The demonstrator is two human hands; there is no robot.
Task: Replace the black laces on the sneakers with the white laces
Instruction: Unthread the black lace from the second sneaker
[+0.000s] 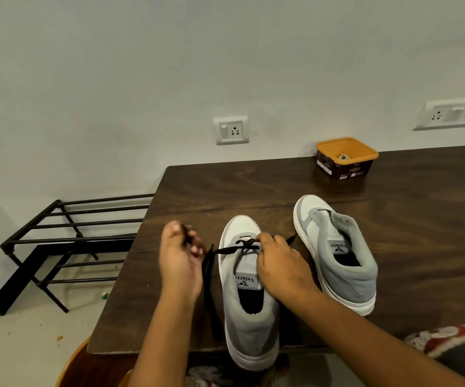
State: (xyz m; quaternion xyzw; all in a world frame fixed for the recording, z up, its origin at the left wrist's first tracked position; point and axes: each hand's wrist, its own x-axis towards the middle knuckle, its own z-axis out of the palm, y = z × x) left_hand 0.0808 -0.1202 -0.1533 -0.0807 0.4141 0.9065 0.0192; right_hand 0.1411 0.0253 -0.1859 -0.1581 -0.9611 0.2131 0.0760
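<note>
With the near sneaker (249, 325) at the table's (253, 188) near edge, the right hand (278, 263) pinches the black lace (234, 249) at the far eyelets and the left hand's (182, 255) curled fingers grip its loose end, so a steady leftward pull, shoe held down, should free it cleanly.

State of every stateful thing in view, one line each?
Near grey-and-white sneaker: upright, black lace only through front eyelets.
Far grey-and-white sneaker: upright, nearly unlaced.
Left hand: grips lace end.
Right hand: pinches lace at eyelets.
Orange square plastic tub: lidless.
</note>
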